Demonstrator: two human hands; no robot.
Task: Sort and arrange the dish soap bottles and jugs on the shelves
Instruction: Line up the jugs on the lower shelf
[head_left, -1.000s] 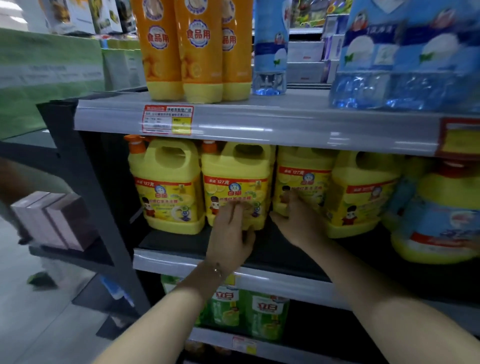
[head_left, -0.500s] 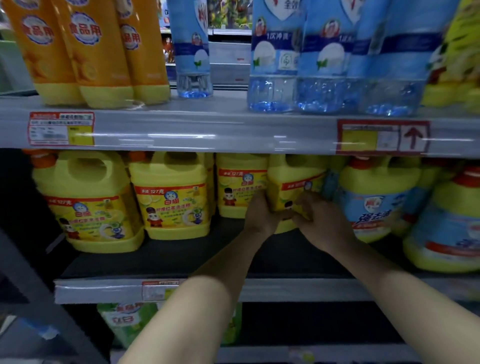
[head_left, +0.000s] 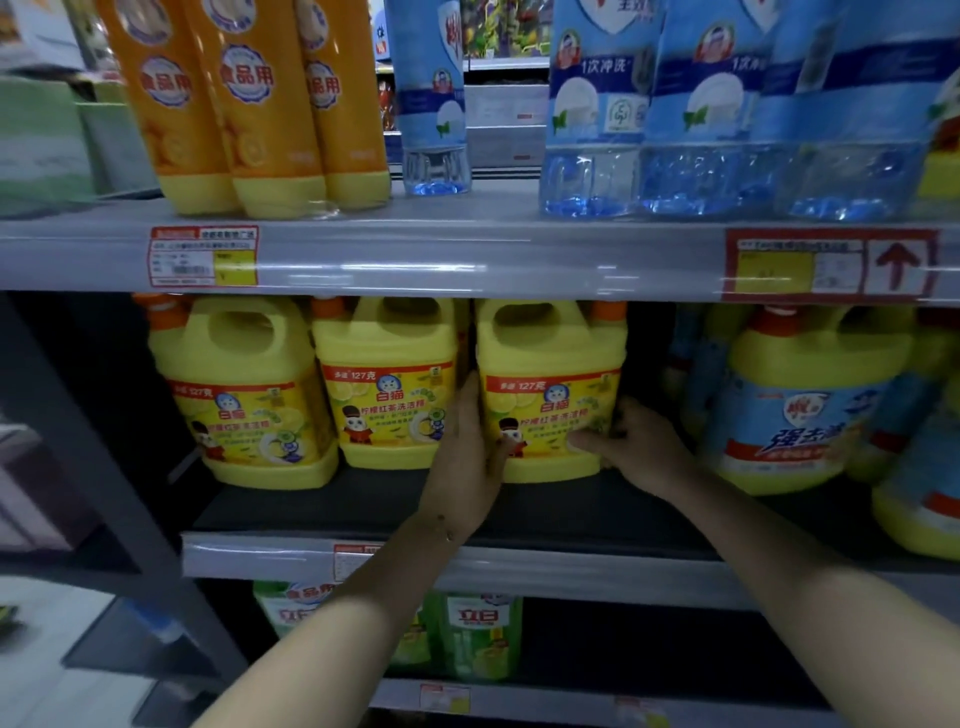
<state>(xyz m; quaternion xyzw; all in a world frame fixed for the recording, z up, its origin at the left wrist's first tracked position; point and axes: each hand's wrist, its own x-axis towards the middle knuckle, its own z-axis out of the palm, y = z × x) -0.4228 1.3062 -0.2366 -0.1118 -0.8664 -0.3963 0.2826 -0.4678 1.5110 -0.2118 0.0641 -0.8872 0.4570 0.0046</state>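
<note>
A yellow dish soap jug (head_left: 550, 364) with an orange cap stands upright on the dark middle shelf (head_left: 571, 514). My left hand (head_left: 467, 457) presses flat on its left side and my right hand (head_left: 631, 441) clasps its lower right corner. Two matching yellow jugs (head_left: 387, 384) (head_left: 244, 389) stand in a row to its left, the nearer one almost touching it. A blue-labelled yellow jug (head_left: 800, 405) stands to its right with a dark gap between them.
The upper shelf (head_left: 467, 249) carries orange bottles (head_left: 249, 104) at left and clear blue bottles (head_left: 675, 114) at right. Green bottles (head_left: 478, 634) stand on the lower shelf. More blue-labelled jugs (head_left: 919, 499) crowd the far right. A dark upright post (head_left: 104, 467) frames the left end.
The third yellow jug has come forward and turned square, now level with the two jugs on its left. Both hands moved with it. The view shifted back to the left.
</note>
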